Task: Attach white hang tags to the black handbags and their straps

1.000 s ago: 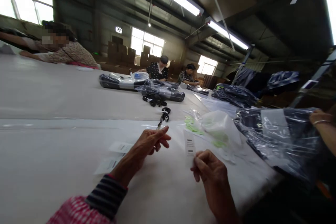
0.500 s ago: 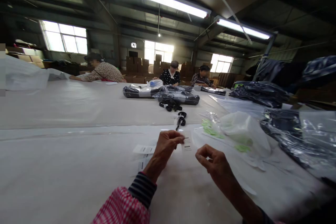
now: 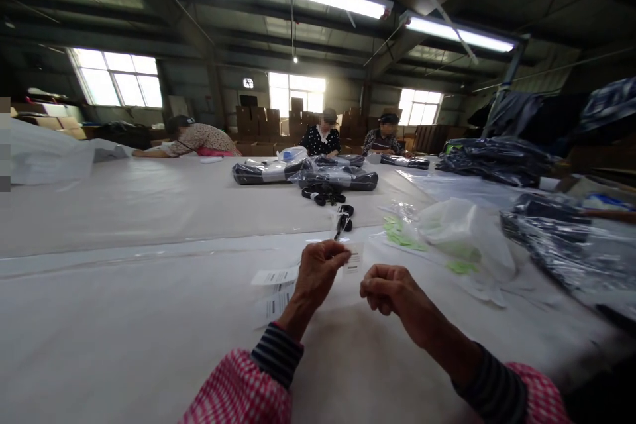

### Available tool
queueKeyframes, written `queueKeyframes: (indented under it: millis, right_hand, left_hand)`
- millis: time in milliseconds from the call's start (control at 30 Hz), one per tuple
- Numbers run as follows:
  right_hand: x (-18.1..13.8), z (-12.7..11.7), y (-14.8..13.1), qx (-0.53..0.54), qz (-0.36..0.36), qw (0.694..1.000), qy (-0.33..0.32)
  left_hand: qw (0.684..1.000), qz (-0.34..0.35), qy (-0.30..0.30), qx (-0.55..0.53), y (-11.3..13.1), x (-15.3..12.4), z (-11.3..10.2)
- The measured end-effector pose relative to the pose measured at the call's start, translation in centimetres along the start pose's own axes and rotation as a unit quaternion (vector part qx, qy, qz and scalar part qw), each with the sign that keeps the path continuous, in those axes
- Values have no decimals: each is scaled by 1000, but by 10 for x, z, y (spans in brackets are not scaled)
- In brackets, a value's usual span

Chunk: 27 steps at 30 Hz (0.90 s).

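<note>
In the head view, my left hand (image 3: 318, 278) pinches a small white printed label (image 3: 353, 264) by its left edge, just above the table. Close by on the right, my right hand (image 3: 390, 288) has its thumb and fingers pressed together, apart from the label. Whatever it may hold is too small to make out. More printed slips (image 3: 275, 277) lie left of my left wrist, partly hidden by it. Beyond the hands rests a black strap bundle (image 3: 344, 218) with a white tie, and farther back is a second black bundle (image 3: 322, 196).
Bagged dark goods (image 3: 338, 179) lie across the white table (image 3: 124, 318). On the right are green tags (image 3: 397, 232), a translucent plastic bag (image 3: 464, 232) and stacks of clear-wrapped dark items (image 3: 561, 245). Several co-workers (image 3: 322, 139) sit along the far side.
My right hand has moved left, closer to the label, and its fingers have drawn in tighter. My left hand still grips the label. The view has shifted slightly.
</note>
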State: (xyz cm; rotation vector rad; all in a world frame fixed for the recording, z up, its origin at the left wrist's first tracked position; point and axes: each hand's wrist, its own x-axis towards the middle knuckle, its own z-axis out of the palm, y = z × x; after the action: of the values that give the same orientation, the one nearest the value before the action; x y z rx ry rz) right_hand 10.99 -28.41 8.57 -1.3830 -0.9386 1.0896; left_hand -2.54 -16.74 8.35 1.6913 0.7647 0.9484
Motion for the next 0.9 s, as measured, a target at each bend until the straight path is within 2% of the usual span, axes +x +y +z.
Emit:
queueKeyframes:
  millis: [300,500,700,900]
  right_hand:
    - [-1,7,-6,19,12,1000,12]
    - [4,4,1,29,3,1000,6]
    - [7,2,-1,36,3,999,6]
    - [21,-3,-3,-24,-31,998,38]
  left_hand:
    - [1000,15,11,-6,-2,2,-1]
    - [1000,21,13,-12,-1,3,0]
    - [998,46,21,32,-3,2,0]
    - [997,41,-12,71,2,-2,2]
